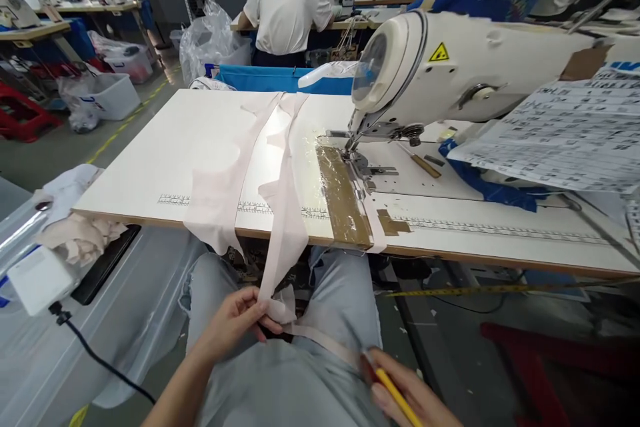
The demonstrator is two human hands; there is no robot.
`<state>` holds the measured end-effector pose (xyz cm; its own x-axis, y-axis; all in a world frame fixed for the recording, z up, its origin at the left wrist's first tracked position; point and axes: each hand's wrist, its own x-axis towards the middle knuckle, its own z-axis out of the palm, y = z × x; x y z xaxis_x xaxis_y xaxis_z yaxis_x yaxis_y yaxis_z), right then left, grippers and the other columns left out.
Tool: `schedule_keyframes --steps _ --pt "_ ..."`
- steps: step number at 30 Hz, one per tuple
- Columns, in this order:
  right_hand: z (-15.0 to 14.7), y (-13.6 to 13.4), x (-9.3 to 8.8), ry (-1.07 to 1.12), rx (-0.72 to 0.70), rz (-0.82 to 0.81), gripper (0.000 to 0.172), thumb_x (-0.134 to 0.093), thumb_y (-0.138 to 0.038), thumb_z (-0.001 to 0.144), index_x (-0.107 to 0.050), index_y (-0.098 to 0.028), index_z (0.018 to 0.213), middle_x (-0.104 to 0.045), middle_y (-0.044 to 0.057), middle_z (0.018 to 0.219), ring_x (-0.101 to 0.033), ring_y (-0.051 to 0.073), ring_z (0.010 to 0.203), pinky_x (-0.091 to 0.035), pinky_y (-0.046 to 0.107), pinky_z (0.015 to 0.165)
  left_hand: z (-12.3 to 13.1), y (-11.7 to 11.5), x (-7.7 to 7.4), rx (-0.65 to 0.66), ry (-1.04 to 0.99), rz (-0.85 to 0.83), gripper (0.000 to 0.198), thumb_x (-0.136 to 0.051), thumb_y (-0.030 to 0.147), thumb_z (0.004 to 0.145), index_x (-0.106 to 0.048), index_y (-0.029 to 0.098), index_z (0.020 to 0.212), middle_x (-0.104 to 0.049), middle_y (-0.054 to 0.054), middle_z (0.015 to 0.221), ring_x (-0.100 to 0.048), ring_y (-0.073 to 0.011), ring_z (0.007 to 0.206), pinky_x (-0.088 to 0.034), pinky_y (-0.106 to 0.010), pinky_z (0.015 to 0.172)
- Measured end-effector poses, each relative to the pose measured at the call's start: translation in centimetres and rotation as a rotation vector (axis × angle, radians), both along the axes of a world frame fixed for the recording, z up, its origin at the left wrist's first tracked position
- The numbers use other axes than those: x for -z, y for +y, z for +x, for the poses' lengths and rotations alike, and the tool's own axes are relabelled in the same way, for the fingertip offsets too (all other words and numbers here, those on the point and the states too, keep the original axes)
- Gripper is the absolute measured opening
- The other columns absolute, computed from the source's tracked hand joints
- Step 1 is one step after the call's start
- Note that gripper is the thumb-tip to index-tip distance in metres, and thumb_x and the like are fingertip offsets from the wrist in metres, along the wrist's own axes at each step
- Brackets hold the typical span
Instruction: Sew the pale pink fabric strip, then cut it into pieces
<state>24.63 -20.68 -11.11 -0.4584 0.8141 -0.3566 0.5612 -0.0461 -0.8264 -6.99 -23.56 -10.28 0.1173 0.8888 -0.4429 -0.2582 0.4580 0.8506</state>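
My left hand (245, 315) is closed over my lap, pinching the lower end of a pale pink fabric piece (285, 233) that drapes over the table's front edge. A narrow pale strip (320, 339) runs from beside these fingers across my thighs towards my right hand (400, 387). That right hand is wrapped round a slim yellow-handled tool (397, 397); its tip is smeared by motion, so I cannot tell its kind or whether it touches the strip. A second pale pink fabric piece (217, 197) lies on the table to the left, overhanging the edge.
A white sewing machine (450, 73) stands on the white table (145, 147), with brown tape (343, 203) beside its needle area. Printed sheets (565, 133) hang at right. A plastic bin (150, 280) with a charger and phone is at left. A person in white (285, 7) sits ahead.
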Motion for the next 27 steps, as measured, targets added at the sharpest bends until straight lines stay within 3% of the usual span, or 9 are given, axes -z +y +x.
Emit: schedule_keyframes --steps 2,4,7,10,19,27 --pt "-3.5 1.5 -1.5 0.018 -0.259 -0.096 0.046 -0.050 -0.067 0.083 -0.048 -0.021 0.073 -0.049 -0.002 0.069 -0.047 0.015 0.063 -0.044 0.023 0.059 0.2 -0.3 -0.1 -0.015 -0.009 -0.022 0.044 -0.067 0.057 0.077 -0.058 0.013 0.082 -0.073 -0.010 0.072 -0.072 -0.0215 0.073 -0.052 -0.023 0.057" --pt "-5.9 3.2 -2.6 0.014 -0.423 -0.132 0.047 -0.044 -0.065 0.086 -0.037 -0.021 0.069 -0.040 -0.004 0.066 -0.037 0.013 0.059 -0.036 0.022 0.053 0.2 -0.5 -0.1 -0.013 -0.014 -0.043 0.044 -0.067 0.057 0.076 -0.059 0.013 0.080 -0.073 -0.010 0.071 -0.072 -0.0204 0.070 -0.052 -0.023 0.057" --pt "-7.7 5.4 -2.8 0.006 -0.579 -0.070 0.048 -0.041 -0.064 0.087 -0.030 -0.022 0.066 -0.031 -0.005 0.063 -0.029 0.012 0.058 -0.026 0.023 0.049 0.2 -0.8 0.1 -0.023 -0.023 -0.076 0.046 -0.070 0.057 0.073 -0.061 0.013 0.080 -0.074 -0.010 0.073 -0.072 -0.0196 0.068 -0.052 -0.022 0.055" --pt "-8.6 6.5 -2.4 0.012 -0.682 0.012 0.044 -0.043 -0.058 0.087 -0.031 -0.022 0.066 -0.030 -0.006 0.061 -0.030 0.012 0.057 -0.025 0.023 0.049 0.3 -1.0 0.2 -0.043 -0.033 -0.098 0.048 -0.071 0.058 0.072 -0.063 0.012 0.080 -0.073 -0.010 0.071 -0.071 -0.0192 0.065 -0.051 -0.022 0.054" --pt "-9.7 6.7 -3.1 -0.213 -0.683 0.290 0.045 -0.061 -0.047 0.081 -0.028 -0.022 0.061 -0.033 -0.006 0.055 -0.032 0.011 0.049 -0.021 0.024 0.047 0.2 -0.8 0.2 -0.039 -0.022 -0.100 0.047 -0.070 0.057 0.073 -0.068 0.011 0.082 -0.073 -0.010 0.067 -0.071 -0.0190 0.063 -0.051 -0.022 0.056" --pt "-9.6 6.4 -2.7 -0.303 -0.630 0.358 0.049 -0.066 -0.051 0.077 -0.033 -0.021 0.057 -0.039 -0.005 0.052 -0.034 0.011 0.046 -0.020 0.025 0.046 0.5 -0.7 0.2 -0.049 -0.009 -0.105 0.047 -0.070 0.057 0.073 -0.069 0.011 0.080 -0.073 -0.011 0.068 -0.071 -0.0202 0.063 -0.051 -0.023 0.057"
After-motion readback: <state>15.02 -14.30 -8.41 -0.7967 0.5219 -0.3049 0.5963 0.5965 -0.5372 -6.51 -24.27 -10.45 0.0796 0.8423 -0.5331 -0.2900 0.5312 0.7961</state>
